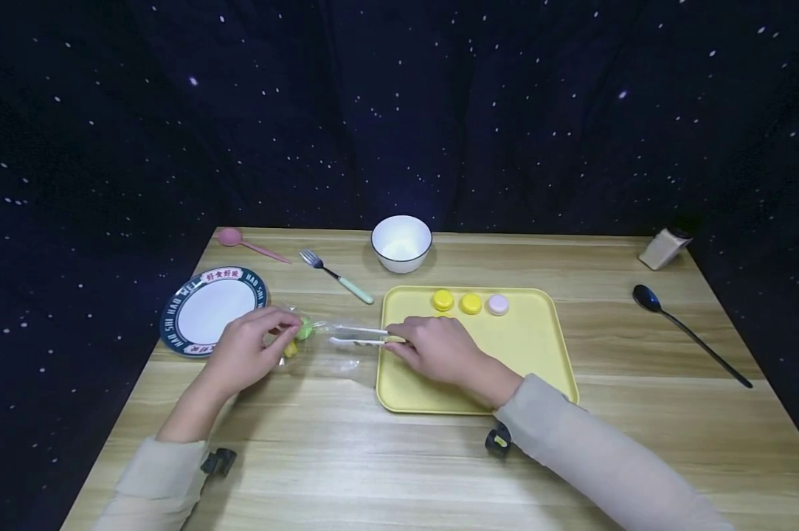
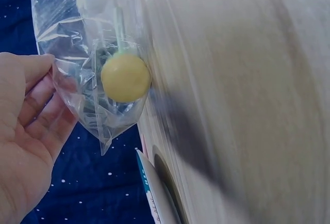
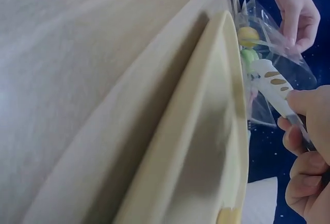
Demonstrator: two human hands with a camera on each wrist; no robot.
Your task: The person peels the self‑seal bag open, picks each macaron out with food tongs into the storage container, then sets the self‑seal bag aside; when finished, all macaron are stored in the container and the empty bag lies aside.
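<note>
A clear plastic bag [image 2: 59, 35] hangs from my left hand [image 1: 249, 348], whose thumb and fingers pinch its edge. Inside lie a yellow macaron [image 2: 125, 78] and a green macaron [image 1: 305, 329]. My right hand [image 1: 442, 349] grips a pair of tongs [image 1: 362, 341] above the left part of the yellow tray [image 1: 499, 369]. Their white, brown-spotted end [image 3: 272, 78] reaches left to the bag, close to the green macaron; whether they touch it I cannot tell. At the tray's back sit two yellow macarons [image 1: 443, 299] and a lilac macaron [image 1: 498, 304]; another yellow edge shows beside my right hand.
Left of the bag lies a dark-rimmed plate [image 1: 216, 310]. Behind are a pink spoon [image 1: 230, 237], a green-handled fork [image 1: 338, 277] and a white bowl [image 1: 402, 243]. On the right lie a black spoon [image 1: 691, 335] and a dark-capped jar [image 1: 665, 248].
</note>
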